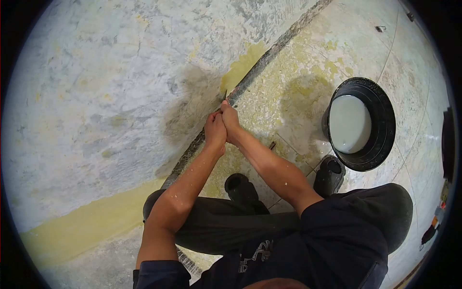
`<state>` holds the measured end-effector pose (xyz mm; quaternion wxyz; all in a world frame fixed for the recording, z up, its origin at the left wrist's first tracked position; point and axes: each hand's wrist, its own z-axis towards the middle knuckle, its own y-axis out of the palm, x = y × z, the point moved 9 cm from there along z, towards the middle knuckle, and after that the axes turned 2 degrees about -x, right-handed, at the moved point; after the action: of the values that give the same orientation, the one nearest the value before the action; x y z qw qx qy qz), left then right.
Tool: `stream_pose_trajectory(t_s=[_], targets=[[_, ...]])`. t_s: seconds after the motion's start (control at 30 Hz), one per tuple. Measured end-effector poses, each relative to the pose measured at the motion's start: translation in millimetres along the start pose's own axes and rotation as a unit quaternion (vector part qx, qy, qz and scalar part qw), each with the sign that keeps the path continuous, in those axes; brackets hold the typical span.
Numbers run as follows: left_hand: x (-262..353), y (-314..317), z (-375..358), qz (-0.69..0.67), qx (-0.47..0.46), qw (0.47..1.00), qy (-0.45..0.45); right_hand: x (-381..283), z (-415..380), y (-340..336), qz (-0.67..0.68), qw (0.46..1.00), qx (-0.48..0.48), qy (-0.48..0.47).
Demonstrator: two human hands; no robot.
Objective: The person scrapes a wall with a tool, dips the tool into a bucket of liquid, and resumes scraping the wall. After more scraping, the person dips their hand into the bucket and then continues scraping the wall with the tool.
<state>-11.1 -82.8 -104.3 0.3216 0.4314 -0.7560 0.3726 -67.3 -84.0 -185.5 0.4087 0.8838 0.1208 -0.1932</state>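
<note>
Both my hands are closed together around the handle of a scraper, low against the wall (110, 96). Its thin dark blade (224, 95) sticks out past my fingers, by a patch of yellow paint (243, 65) just above the dark strip (269, 55) at the wall's foot. My right hand (230, 118) is the farther forward, near the blade. My left hand (215, 130) grips just behind it, and the fingers hide most of the handle.
A black bucket (385, 139) of cloudy whitish liquid (350, 124) stands on the floor to the right. Yellow flakes (308, 89) litter the tiles. A small dark piece (273, 145) lies below my right forearm. Yellow paint (86, 226) covers the wall at lower left.
</note>
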Motion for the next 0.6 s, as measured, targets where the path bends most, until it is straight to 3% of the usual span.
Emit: stream_pose_trajectory(t_s=[0.07, 0.1, 0.17, 0.3, 0.37, 0.4, 0.47, 0.6], targets=[[7, -5, -14, 0.014, 0.009, 1.0, 0.01, 0, -26, 17, 0.038, 0.993, -0.053, 0.099], [11, -4, -14, 0.013, 0.007, 1.0, 0.017, -1, -25, 21, 0.037, 0.993, -0.055, 0.092], [10, -13, -18, -0.042, 0.021, 0.999, 0.028, -6, -21, 22, -0.028, 0.999, -0.02, -0.023], [10, -15, -28, -0.032, 0.025, 0.999, -0.005, -9, -30, 20, -0.033, 0.999, -0.013, -0.04], [18, -12, -27, -0.052, 0.022, 0.998, 0.023, -6, -34, 29, 0.021, 0.997, -0.051, 0.044], [24, -11, -19, -0.057, 0.019, 0.998, 0.033, -12, -27, 33, 0.018, 0.998, -0.056, 0.035], [14, -14, -12, -0.06, -0.003, 0.998, 0.005, -20, -27, 26, 0.001, 0.997, 0.014, -0.074], [12, -2, -15, -0.042, -0.022, 0.999, -0.017, -28, -31, 12, 0.039, 0.995, 0.05, -0.08]])
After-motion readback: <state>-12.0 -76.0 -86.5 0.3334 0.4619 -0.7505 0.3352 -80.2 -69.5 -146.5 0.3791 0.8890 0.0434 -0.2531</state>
